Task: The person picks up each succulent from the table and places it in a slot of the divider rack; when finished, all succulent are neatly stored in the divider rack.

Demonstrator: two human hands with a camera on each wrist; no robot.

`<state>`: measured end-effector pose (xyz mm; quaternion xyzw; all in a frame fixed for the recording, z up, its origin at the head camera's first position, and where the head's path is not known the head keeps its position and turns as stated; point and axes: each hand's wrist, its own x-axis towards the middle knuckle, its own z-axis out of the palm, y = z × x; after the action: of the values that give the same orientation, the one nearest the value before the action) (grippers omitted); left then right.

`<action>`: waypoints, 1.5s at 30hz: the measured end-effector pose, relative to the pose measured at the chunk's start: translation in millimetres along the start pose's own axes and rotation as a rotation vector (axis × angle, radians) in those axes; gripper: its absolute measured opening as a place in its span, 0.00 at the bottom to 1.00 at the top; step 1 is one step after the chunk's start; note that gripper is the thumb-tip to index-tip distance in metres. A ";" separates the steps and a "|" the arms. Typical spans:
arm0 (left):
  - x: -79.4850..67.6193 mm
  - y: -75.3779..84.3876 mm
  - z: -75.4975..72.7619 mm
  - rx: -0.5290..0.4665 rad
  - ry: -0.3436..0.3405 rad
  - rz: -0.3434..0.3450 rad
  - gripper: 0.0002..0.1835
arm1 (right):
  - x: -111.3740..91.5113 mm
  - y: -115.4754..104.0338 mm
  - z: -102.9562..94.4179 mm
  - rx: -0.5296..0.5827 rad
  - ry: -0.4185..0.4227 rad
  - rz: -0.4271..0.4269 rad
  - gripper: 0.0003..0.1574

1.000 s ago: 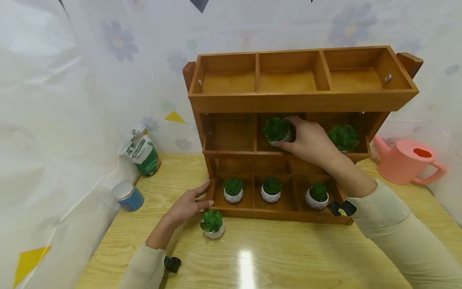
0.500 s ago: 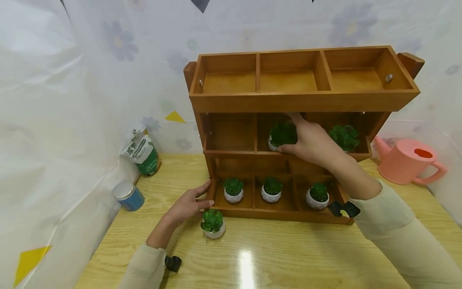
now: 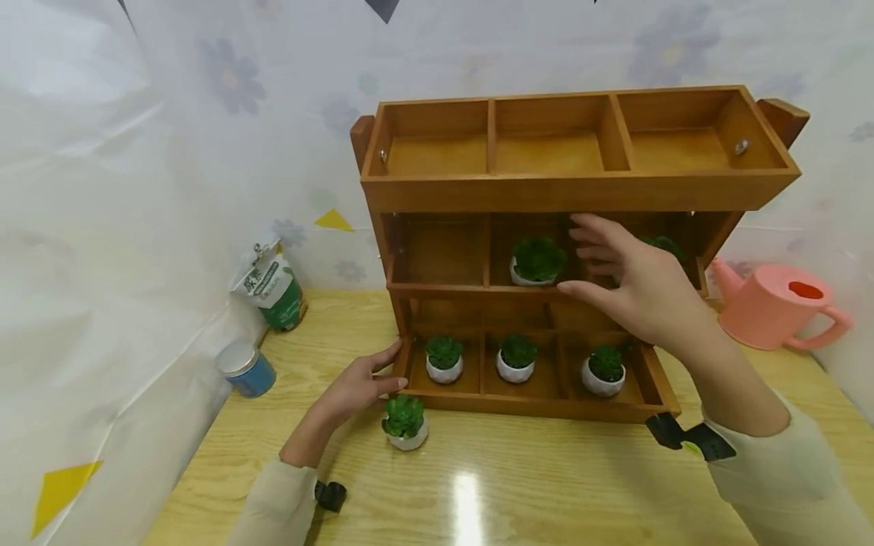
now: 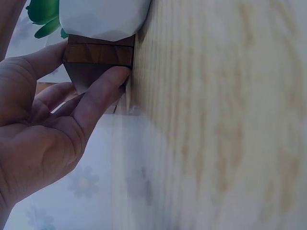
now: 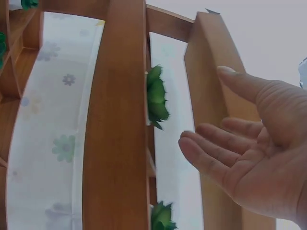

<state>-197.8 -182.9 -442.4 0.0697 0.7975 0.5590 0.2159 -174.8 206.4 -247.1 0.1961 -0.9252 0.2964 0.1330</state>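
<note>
A three-tier wooden plant shelf (image 3: 580, 195) stands on the table. My left hand (image 3: 358, 388) holds the left end of its bottom tier, thumb and fingers on different sides of the wood in the left wrist view. A potted succulent (image 3: 404, 422) in a white pot stands on the table just in front of that hand. My right hand (image 3: 642, 284), fingers spread and holding nothing, hovers in front of the middle tier. Beside its fingertips, a potted succulent (image 3: 538, 260) sits in the middle compartment. Another succulent (image 3: 664, 246) at the right is partly hidden behind the hand.
The bottom tier bears a left potted plant (image 3: 444, 359), a middle one (image 3: 516, 359) and a right one (image 3: 604, 371). A pink watering can (image 3: 774, 307) stands at right; a blue jar (image 3: 247, 368) and green-white bag (image 3: 275, 288) at left.
My right hand has set the succulent into the middle tier's middle compartment, let go of it and drawn back to the right with fingers spread. My left hand stays on the shelf.
</note>
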 end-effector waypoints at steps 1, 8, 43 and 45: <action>0.1 0.1 -0.1 -0.001 -0.001 -0.001 0.40 | -4.5 -0.2 -0.3 0.007 0.019 -0.017 0.47; 0.5 1.0 0.5 -0.005 -0.011 -0.001 0.39 | -28.5 -2.5 10.8 0.130 -0.024 -0.127 0.41; 0.3 -1.0 -0.8 0.002 -0.001 -0.008 0.40 | -54.5 -6.6 227.4 0.464 -0.576 -0.027 0.37; -0.6 -1.2 -0.7 0.003 -0.002 -0.007 0.40 | -53.4 -6.3 233.6 0.400 -0.578 -0.040 0.40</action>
<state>-197.4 -184.1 -443.1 0.0678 0.7986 0.5568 0.2183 -155.0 76.5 -447.6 0.3121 -0.8443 0.4012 -0.1697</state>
